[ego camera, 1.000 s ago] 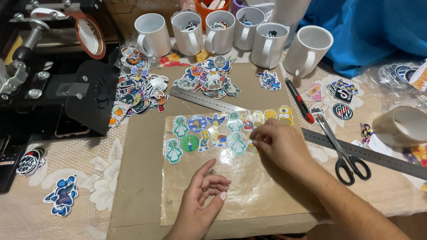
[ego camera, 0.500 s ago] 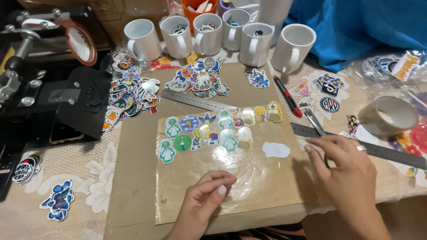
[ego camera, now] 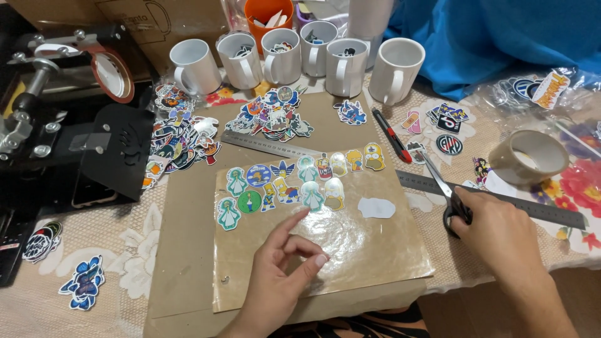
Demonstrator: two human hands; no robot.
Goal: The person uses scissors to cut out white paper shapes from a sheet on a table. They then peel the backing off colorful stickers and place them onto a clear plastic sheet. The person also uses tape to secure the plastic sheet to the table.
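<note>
A clear plastic sheet [ego camera: 350, 244] lies on a brown board [ego camera: 181, 263], with several cartoon stickers [ego camera: 294, 184] arranged along its upper part and one white face-down sticker [ego camera: 376, 208] to the right. My left hand [ego camera: 282, 275] rests on the sheet's lower middle, index finger stretched toward the stickers, holding nothing. My right hand [ego camera: 501, 235] lies over the black handles of the scissors [ego camera: 441, 188] at the sheet's right, on a long steel ruler [ego camera: 538, 209]; I cannot tell if the fingers grip the handles.
Several white mugs [ego camera: 282, 56] line the back. A black mug press [ego camera: 69, 131] stands at left, with loose stickers [ego camera: 181, 138] beside it. Another sticker pile [ego camera: 272, 116], a second ruler [ego camera: 269, 145], a red pen [ego camera: 391, 134], a tape roll [ego camera: 529, 156] and blue cloth [ego camera: 501, 37] surround the board.
My right hand left the sticker rows, moved right off the sheet and came down on the scissors. A white face-down sticker now lies where it was. My left hand stayed on the sheet.
</note>
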